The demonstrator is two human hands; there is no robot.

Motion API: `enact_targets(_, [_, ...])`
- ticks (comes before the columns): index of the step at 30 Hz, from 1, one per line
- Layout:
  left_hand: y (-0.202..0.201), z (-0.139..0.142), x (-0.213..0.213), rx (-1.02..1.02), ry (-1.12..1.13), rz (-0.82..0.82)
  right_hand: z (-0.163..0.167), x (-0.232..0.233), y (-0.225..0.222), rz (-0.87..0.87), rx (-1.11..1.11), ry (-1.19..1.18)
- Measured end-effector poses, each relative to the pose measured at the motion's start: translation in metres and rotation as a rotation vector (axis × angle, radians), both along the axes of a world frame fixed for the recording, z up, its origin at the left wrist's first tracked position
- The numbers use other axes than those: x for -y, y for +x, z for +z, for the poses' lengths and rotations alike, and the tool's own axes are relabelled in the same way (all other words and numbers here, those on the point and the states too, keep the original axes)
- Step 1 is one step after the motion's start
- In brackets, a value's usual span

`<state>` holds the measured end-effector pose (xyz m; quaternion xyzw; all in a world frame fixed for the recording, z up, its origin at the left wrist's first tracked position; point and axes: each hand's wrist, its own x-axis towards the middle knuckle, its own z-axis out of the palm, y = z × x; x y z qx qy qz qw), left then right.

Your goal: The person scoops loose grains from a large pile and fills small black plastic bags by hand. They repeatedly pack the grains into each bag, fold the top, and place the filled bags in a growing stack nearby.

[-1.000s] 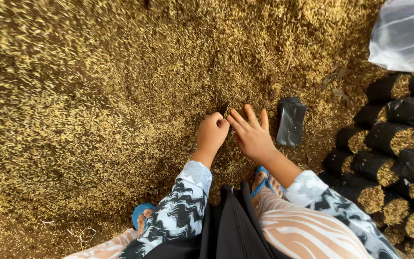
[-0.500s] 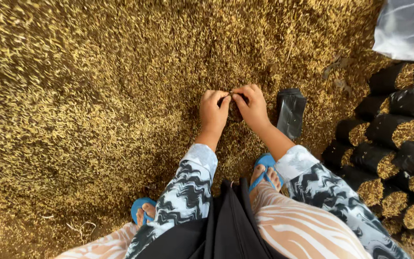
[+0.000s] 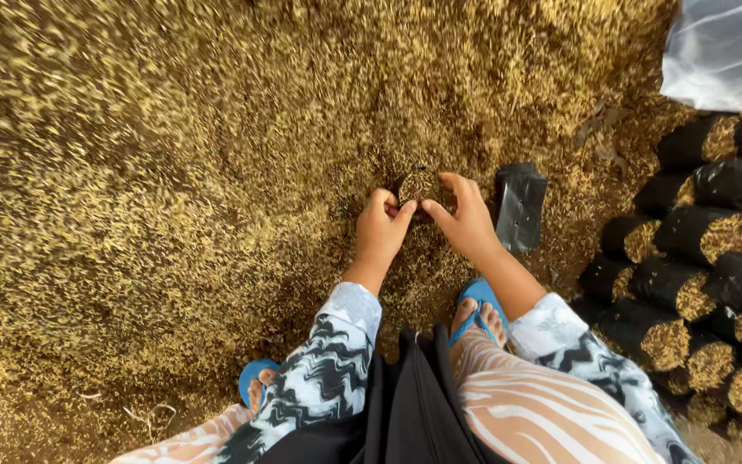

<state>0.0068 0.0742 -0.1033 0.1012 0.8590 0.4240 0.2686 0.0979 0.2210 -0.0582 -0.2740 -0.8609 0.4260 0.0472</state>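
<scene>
The big heap of husks [image 3: 173,172] is golden yellow with brown bits. The small bag [image 3: 418,185] between the left hand [image 3: 381,228] and the right hand [image 3: 465,222] is black, with yellow husks in it. A flat pile of empty bags [image 3: 520,206] is black too. The filled bags [image 3: 697,258] are black with yellow tops. The plastic sheet [image 3: 723,51] is see-through white. The sleeves [image 3: 328,369] have black, white and grey wavy lines. The 2 sandals [image 3: 478,296] are blue.

You see the floor [image 3: 148,172] fully covered with a deep layer of golden husk, lit by soft daylight. At your right, filled black bags [image 3: 697,249] lie stacked in rows, and a clear plastic sheet [image 3: 723,51] is in the upper corner.
</scene>
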Motion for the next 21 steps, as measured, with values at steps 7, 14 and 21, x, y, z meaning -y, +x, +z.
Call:
enact_targets(7, [-0.004, -0.004, 0.012, -0.022, 0.202, 0.191, 0.04, 0.005, -0.033, 0.464, 0.142, 0.401])
enact_targets(14, [0.021, 0.024, -0.008, 0.034, 0.374, 0.225, 0.041, -0.002, -0.027, 0.433, 0.328, 0.352])
enact_targets(21, [0.089, 0.104, -0.068, 0.123, 0.707, 0.053, 0.128, -0.047, 0.083, 0.17, 0.14, 0.193])
